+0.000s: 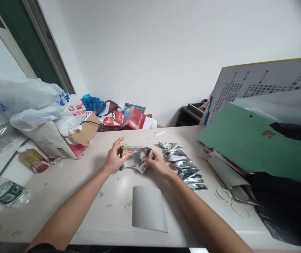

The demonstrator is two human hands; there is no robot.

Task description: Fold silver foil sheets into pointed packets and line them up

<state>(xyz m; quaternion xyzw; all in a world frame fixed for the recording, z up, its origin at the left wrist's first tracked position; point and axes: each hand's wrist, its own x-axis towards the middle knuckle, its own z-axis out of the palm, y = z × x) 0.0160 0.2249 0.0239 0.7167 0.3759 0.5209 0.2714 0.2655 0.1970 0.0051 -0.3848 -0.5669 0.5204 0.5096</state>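
Note:
Between my two hands is a silvery foil pouch (136,161), held just over the white table (100,211). My left hand (115,156) grips its left end, thumb on the near face and fingers behind. At the right end, my right hand (159,164) pinches the pouch with the thumb in front. Several more silver foil pouches (183,165) lie overlapping in a row to the right of my right hand. A curved grey-white sheet (149,209) rests nearer to me, below the hands.
On the left are a cardboard box (53,140) with plastic bags (40,102), a juice bottle (34,160) and a clear water bottle (7,191). Red boxes (136,118) stand at the back. A green folder (258,144), a coiled white cable (224,195) and a black bag (279,207) occupy the right.

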